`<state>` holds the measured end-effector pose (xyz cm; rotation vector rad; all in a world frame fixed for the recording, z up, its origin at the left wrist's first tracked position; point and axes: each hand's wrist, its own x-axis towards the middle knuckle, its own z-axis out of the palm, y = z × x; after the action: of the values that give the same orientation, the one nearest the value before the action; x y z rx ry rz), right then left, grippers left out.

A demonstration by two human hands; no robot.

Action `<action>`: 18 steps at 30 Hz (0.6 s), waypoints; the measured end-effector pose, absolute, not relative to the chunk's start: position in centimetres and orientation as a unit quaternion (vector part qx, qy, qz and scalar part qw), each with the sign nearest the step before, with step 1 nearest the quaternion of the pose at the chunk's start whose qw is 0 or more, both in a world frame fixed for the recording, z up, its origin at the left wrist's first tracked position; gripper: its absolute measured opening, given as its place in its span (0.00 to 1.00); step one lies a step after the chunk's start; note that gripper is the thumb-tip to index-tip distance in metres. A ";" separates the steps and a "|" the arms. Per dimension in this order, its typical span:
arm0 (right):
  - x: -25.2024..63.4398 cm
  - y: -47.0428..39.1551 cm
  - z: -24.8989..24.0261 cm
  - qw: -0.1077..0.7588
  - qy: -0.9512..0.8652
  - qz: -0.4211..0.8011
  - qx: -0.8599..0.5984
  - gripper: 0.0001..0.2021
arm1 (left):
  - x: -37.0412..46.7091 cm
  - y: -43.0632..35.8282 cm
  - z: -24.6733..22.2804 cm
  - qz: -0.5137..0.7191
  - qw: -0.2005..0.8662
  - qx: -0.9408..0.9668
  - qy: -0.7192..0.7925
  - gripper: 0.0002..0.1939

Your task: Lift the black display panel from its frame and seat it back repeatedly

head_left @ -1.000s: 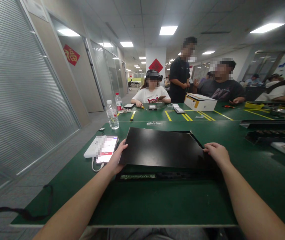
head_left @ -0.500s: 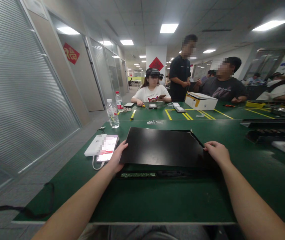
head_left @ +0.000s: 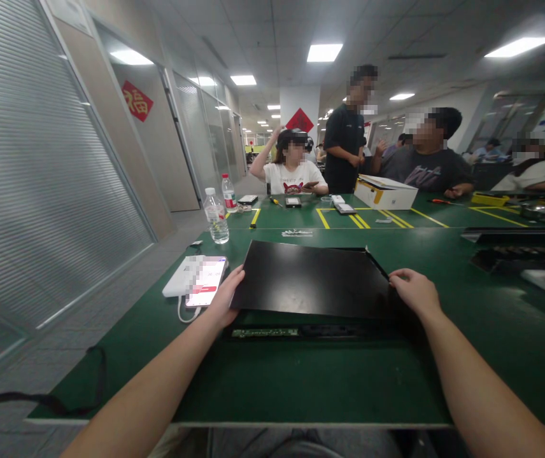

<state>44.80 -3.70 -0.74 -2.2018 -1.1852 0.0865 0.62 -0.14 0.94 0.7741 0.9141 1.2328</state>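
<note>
A flat, glossy black panel, which looks like a display panel, lies tilted over the green table in front of me. My left hand grips its left edge, thumb on top and fingers partly hidden. At the right edge, my right hand pinches a thin black frame strip that runs along the panel's side; its far end stands slightly off the corner. Below the panel's near edge, a narrow green circuit board sits in a dark strip on the table.
Left of the panel are a phone and a white power bank joined by a cable. Water bottles stand behind. Black metal strips lie at right. Across the table are a white box and several people. A black strap hangs over the left edge.
Both my hands and the panel have stayed nearly in place. Across the table, a seated person has let go of a yellow-handled tool and raised that hand to the head.
</note>
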 end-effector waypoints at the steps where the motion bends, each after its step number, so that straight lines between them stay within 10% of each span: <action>1: 44.8 -3.7 -0.7 0.315 -0.453 0.030 -0.834 0.12 | 0.6 -0.1 0.9 0.542 0.654 0.342 0.401 0.25; 18: 44.6 -3.8 -0.8 0.310 -0.463 0.026 -0.830 0.13 | 0.6 0.1 0.5 0.543 0.659 0.351 0.384 0.27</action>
<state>44.57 -3.80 -0.79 -2.1923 -1.2230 0.0689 0.57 0.09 0.54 0.7946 0.8692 1.2283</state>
